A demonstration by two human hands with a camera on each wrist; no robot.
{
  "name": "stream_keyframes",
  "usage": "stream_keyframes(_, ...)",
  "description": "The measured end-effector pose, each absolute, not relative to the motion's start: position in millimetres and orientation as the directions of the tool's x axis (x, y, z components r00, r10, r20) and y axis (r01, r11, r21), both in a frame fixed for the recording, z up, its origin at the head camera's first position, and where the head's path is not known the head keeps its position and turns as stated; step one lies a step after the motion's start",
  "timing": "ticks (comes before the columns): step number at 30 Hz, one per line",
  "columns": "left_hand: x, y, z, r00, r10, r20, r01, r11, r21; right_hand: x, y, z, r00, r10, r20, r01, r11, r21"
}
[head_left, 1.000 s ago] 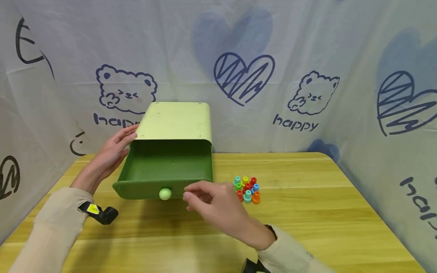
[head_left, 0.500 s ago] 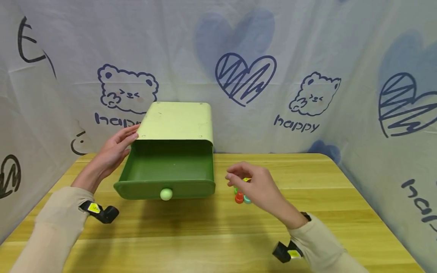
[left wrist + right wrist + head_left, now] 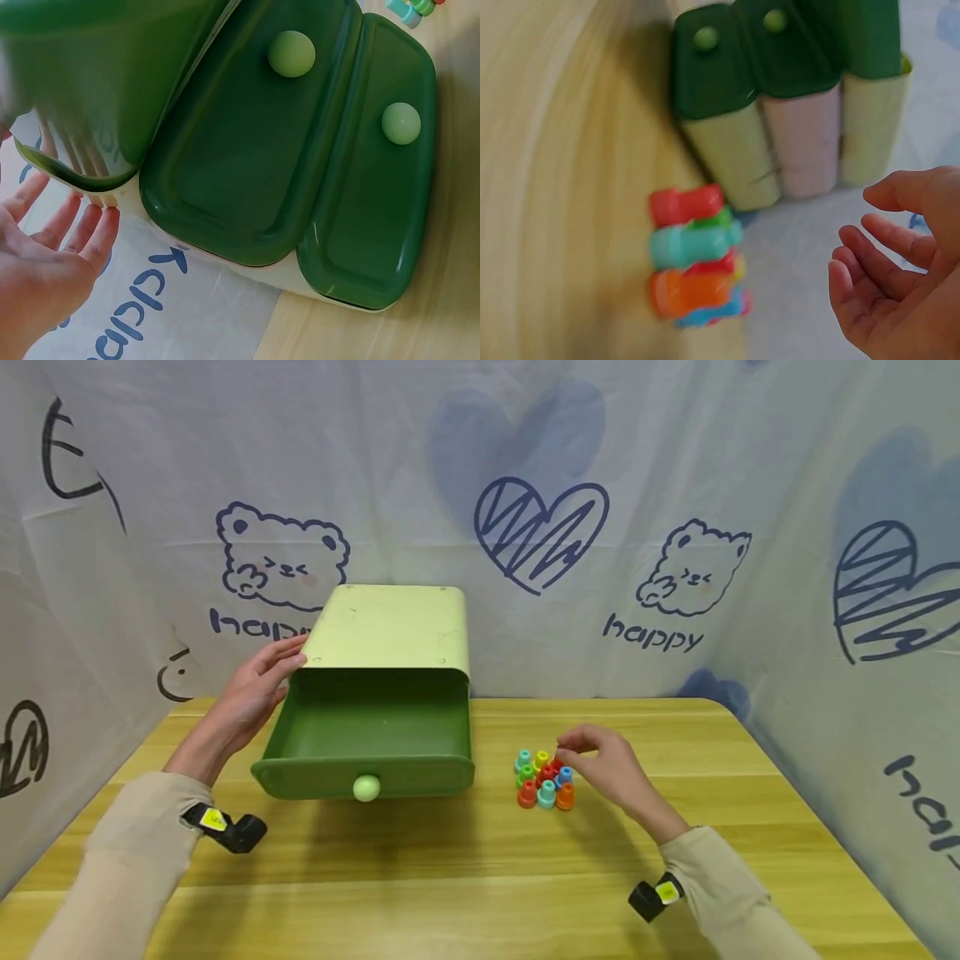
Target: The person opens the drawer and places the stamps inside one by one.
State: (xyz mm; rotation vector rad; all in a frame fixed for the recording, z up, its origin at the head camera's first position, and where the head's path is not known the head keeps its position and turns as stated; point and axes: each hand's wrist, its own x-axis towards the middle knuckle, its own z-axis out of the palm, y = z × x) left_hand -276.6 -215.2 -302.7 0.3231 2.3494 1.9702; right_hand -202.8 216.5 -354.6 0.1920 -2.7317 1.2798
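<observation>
Head view: a pale yellow drawer unit (image 3: pixel 390 622) stands on the wood-grain surface (image 3: pixel 465 918), with a cluster of small coloured pegs (image 3: pixel 546 794) just to its right.
Left hand (image 3: pixel 247 697): fingers nearly straight and a little apart, the tips resting against the upper left side of the unit.
Right hand (image 3: pixel 607 772): at the back right of the cluster, close by a red peg (image 3: pixel 558 762); the right wrist view shows the thumb parted from loosely bent fingers, a gap between them. Whether a fingertip touches the peg, I cannot tell.
Pegs: three rows of three, close together; the front row runs red, teal, orange, and the middle row green, red, blue.
Top drawer (image 3: pixel 315 781): pulled well out, its green inside showing, a light green knob (image 3: pixel 366 788) on its front.
Lower drawers (image 3: pixel 232 157): two dark green fronts in the left wrist view, both pushed in, each with a round knob.
Sleeves (image 3: pixel 135 852): beige, a black device (image 3: pixel 228 828) at each wrist.
Cloth (image 3: pixel 555 652): pale, behind the surface, printed with hearts, bear faces and "happy".
</observation>
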Motion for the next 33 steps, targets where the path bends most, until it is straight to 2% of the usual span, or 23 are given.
stream_keyframes(5, -275.5, -214.8, -302.1, -0.976, 0.194, 0.097, 0.131, 0.168, 0.977, -205.0, 228.1, -375.4, -0.993, -0.057, 0.101, -0.114, 0.648, -0.753)
stream_keyframes(14, -273.1, -212.2, -299.1, -0.977, 0.187, 0.104, 0.135, 0.165, 0.977, -206.8, 238.2, -406.2, -0.995, -0.048, 0.090, -0.100, 0.624, -0.775)
stream_keyframes(33, -272.9, -215.2, -302.2, -0.977, 0.184, 0.103, 0.128, 0.129, 0.983, -207.0, 237.9, -426.1, -0.998, -0.059, 0.038, -0.066, 0.602, -0.796)
